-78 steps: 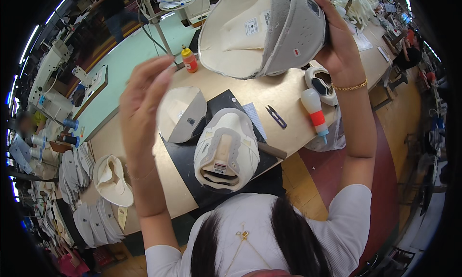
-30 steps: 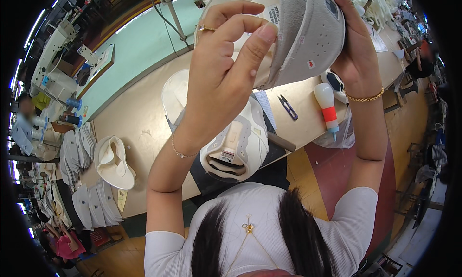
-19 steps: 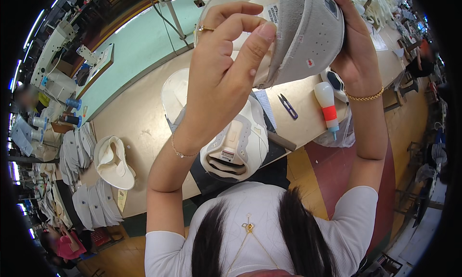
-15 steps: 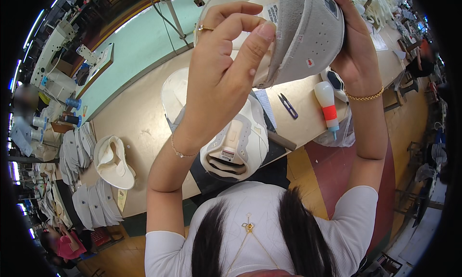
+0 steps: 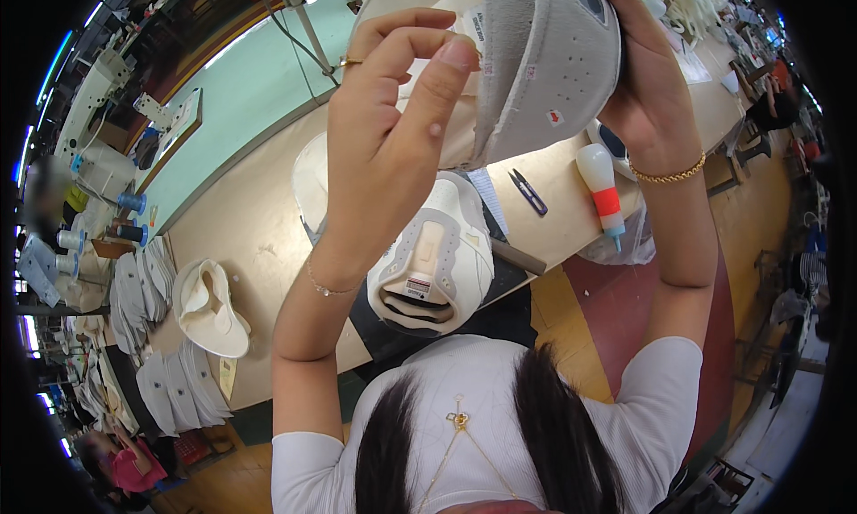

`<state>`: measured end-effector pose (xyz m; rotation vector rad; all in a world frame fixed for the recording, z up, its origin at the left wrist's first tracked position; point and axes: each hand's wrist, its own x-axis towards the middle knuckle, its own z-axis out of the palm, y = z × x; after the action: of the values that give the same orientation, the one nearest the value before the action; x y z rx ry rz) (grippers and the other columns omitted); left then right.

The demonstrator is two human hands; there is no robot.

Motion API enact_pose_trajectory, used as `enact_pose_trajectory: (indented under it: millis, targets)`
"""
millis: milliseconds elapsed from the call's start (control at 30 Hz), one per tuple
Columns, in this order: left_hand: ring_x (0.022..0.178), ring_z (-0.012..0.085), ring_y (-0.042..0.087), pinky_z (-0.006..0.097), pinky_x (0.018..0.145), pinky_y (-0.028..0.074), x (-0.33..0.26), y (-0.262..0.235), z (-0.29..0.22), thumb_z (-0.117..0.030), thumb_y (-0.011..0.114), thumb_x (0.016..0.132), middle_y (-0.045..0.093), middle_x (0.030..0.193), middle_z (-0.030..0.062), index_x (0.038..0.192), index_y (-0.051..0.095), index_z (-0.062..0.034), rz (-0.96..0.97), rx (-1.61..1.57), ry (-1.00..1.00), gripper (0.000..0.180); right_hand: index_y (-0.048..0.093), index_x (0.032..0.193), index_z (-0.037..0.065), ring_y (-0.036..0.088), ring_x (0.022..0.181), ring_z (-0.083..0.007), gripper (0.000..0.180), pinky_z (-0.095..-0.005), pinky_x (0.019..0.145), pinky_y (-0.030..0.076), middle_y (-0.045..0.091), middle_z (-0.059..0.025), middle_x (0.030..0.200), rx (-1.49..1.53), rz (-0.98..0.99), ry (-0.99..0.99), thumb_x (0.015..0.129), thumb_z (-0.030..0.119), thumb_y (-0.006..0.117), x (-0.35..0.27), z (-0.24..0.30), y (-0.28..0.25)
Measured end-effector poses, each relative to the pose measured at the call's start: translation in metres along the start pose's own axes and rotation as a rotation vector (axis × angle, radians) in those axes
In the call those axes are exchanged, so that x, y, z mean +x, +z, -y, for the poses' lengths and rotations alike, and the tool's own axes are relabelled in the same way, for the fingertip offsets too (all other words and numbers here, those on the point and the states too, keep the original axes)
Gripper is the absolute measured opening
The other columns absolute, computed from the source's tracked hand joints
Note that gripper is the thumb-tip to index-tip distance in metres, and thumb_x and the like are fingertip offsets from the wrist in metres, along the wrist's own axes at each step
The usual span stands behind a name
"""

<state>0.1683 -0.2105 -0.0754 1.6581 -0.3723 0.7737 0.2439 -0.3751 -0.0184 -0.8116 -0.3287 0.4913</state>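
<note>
Cream-coloured workbench (image 5: 259,237) is stretching underneath, a finished cap (image 5: 428,264) lying at its near edge and a red-banded glue bottle (image 5: 600,188) toward its right edge. Held up high, the grey-and-white cap (image 5: 544,59) is sitting inside-out between both hands, brim running left to right. Right hand (image 5: 652,77) is wrapping the crown firmly; left hand (image 5: 393,130) is pinching the inner sweatband, fingertips closed together.
</note>
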Motion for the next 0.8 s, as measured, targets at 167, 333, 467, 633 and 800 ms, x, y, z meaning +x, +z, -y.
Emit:
enact_pose_trajectory:
  millis: [167, 333, 467, 633, 800]
  targets:
    - [0.096, 0.0153, 0.054, 0.027, 0.083, 0.041, -0.001, -0.001, -0.001, -0.024, 0.057, 0.092, 0.056, 0.11, 0.0108, 0.09, 0.064, 0.0018, -0.011, -0.027, -0.024, 0.027, 0.057, 0.112, 0.001, 0.066, 0.086, -0.0168, 0.032, -0.0291, 0.077, 0.056, 0.067, -0.0094, 0.099, -0.057, 0.022, -0.031, 0.092, 0.027, 0.057, 0.006, -0.002, -0.01]
    - [0.093, 0.0141, 0.053, 0.026, 0.081, 0.041, -0.002, -0.006, 0.002, -0.024, 0.056, 0.092, 0.057, 0.111, 0.0096, 0.092, 0.064, 0.0018, -0.006, 0.012, -0.031, 0.027, 0.056, 0.111, 0.001, 0.065, 0.089, -0.0168, 0.036, -0.0304, 0.078, 0.055, 0.066, -0.0096, 0.102, -0.002, 0.036, 0.02, 0.091, 0.032, 0.059, 0.0, -0.002, 0.003]
    - [0.095, 0.0137, 0.052, 0.025, 0.083, 0.04, -0.003, -0.007, 0.001, -0.023, 0.054, 0.093, 0.057, 0.108, 0.0087, 0.093, 0.064, 0.0025, -0.006, -0.017, -0.035, 0.027, 0.056, 0.111, 0.001, 0.065, 0.09, -0.0175, 0.04, -0.0309, 0.078, 0.055, 0.065, -0.0097, 0.102, -0.02, -0.033, 0.03, 0.089, 0.035, 0.06, -0.001, -0.003, 0.005]
    - [0.095, 0.0131, 0.053, 0.024, 0.085, 0.04, -0.003, -0.006, 0.002, -0.022, 0.053, 0.094, 0.057, 0.106, 0.0076, 0.094, 0.063, 0.0037, 0.005, -0.086, -0.053, 0.028, 0.057, 0.11, 0.001, 0.065, 0.09, -0.0176, 0.041, -0.0309, 0.079, 0.055, 0.065, -0.0094, 0.101, -0.028, -0.077, 0.035, 0.089, 0.036, 0.06, 0.001, -0.004, 0.002]
    - [0.094, 0.0118, 0.053, 0.022, 0.084, 0.039, -0.005, -0.006, -0.002, -0.024, 0.053, 0.095, 0.058, 0.102, 0.0071, 0.097, 0.063, 0.003, -0.006, -0.08, -0.124, 0.029, 0.057, 0.11, 0.001, 0.065, 0.09, -0.0182, 0.037, -0.0294, 0.078, 0.055, 0.066, -0.01, 0.102, -0.108, -0.006, 0.027, 0.09, 0.032, 0.061, 0.004, -0.009, -0.007]
